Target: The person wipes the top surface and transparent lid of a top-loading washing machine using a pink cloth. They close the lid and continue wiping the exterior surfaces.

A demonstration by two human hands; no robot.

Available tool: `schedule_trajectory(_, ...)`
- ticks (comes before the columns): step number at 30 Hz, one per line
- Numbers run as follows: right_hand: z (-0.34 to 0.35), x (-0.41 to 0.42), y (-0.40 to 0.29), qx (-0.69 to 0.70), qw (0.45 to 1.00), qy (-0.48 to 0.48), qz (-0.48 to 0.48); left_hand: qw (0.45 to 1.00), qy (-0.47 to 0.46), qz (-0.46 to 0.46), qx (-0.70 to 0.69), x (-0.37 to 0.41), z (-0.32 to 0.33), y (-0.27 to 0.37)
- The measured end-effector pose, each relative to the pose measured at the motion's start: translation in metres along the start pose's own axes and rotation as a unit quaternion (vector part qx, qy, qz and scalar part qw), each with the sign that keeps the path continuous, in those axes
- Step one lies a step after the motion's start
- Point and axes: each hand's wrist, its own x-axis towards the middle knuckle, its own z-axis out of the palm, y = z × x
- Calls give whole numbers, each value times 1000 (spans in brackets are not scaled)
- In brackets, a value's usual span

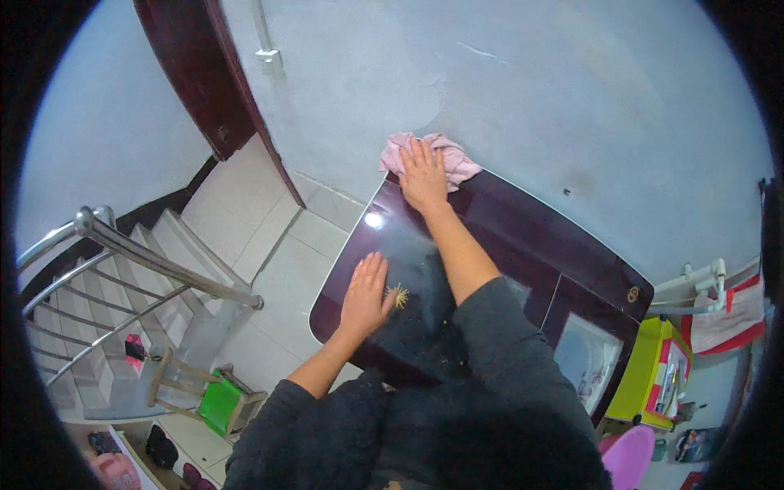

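Observation:
My right hand (424, 177) lies spread on a crumpled pink cloth (460, 162), pressing it on the far corner of a glossy dark maroon top (496, 208) with a pale rim, close against the wall. My left hand (365, 297) rests flat on the same top, nearer to me, with nothing in it. Beside its thumb is a gold starburst decoration (399, 296) on the surface. A bright light reflection shows between the two hands, towards the left edge.
A steel stair railing (165, 266) and steps stand at the left. Below them is a wooden chair with a green seat (219, 401). At the right are a yellow-green storage box (634, 373), a pink plastic basin (631, 456) and a red-and-white cloth (729, 315) by white pipes.

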Motion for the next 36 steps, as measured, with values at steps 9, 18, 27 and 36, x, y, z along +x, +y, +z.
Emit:
schedule_trajectory(9, -39, -38, 58, -2, 1000, -18, 21, 1000, 18, 5, -1, 0, 1, -6)
schedule_trajectory(18, -107, -192, 191, -38, 996, 40, 68, 1000, 25, 5, 12, -6, 7, -9)
schedule_trajectory(27, -156, -342, 297, -227, 869, 118, 424, 999, 27, 5, 20, -2, 3, -2)
schedule_trajectory(36, -63, -181, 124, -65, 973, 26, 218, 1000, 15, 2, -5, -1, 2, -5)
